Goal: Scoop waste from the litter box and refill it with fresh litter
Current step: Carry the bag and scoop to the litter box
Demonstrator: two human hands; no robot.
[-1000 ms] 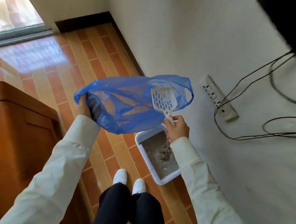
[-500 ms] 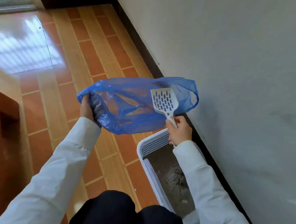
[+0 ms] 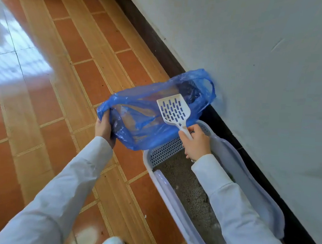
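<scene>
**Scoop over the bag, litter box along the wall**

Quick count first: we've got one blue plastic bag, one white slotted scoop, one litter box and two hands. One white shoe peeks in at the bottom edge.

Our left hand, just left of the frame's centre, is clamped on a bunched-up edge of the bag, fingers curled round the plastic. The bag hangs open across the middle of the frame, and its far handle loop sits right up against the white wall at centre right. There's something dark inside the bag at both ends, but we can't tell what it is.

Our right hand is wrapped round the scoop's handle. The scoop's long axis runs from the handle at lower right up to the blade at upper left, so the blade points up and away from us, tilted a bit left. It sits in front of the bag's opening, and its slots look bare with blue showing through.

The litter box sits on the tiled floor in the lower right of the frame, its long side running along the dark baseboard. It has a perforated grate at the far end, just under the right hand, and grey litter in the tray. Our right sleeve crosses over it.
</scene>
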